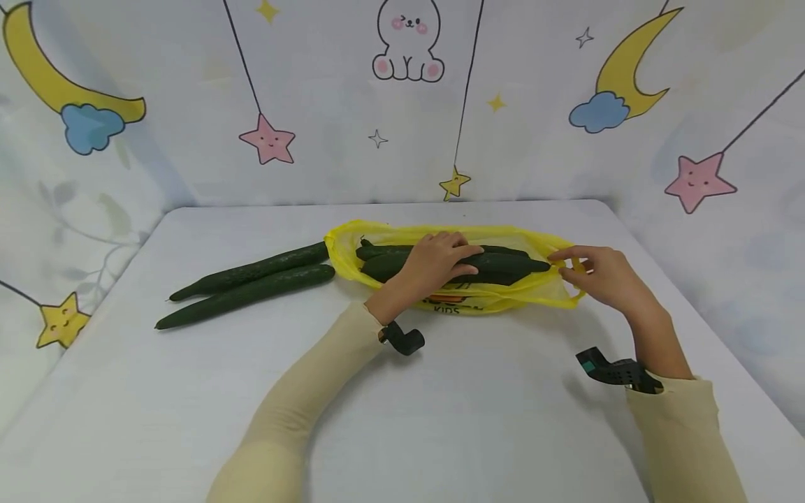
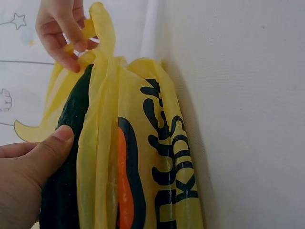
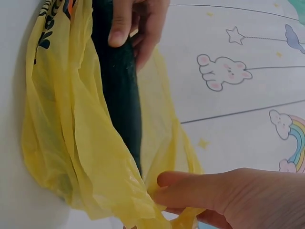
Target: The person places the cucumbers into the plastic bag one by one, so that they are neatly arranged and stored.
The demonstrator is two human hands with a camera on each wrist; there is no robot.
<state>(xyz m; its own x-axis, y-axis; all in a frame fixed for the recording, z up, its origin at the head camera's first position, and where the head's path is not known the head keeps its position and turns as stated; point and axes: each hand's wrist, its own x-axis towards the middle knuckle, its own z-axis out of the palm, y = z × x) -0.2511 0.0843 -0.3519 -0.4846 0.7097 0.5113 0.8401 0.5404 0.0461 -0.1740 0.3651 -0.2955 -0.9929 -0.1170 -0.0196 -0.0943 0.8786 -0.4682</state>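
A yellow plastic bag [image 1: 534, 297] with dark print lies on its side with several dark green cucumbers in its opening. My left hand [image 1: 430, 264] grips the front cucumber [image 1: 503, 267], its thumb [image 2: 51, 145] on the near side and its fingers over the top. Behind it another cucumber [image 1: 393, 250] lies partly hidden by that hand. At the bag's right end my right hand [image 1: 600, 276] pinches the thin plastic by the handle, close to the cucumber's tip. In the right wrist view the bag's film [image 3: 95, 157] hangs from that hand's thumb and fingers.
Left of the bag, two more cucumbers [image 1: 251, 271] lie side by side on the white table [image 1: 465, 405], their right ends against or near the bag. A printed backdrop [image 1: 339, 105] with moons and stars rises behind the table and along its sides.
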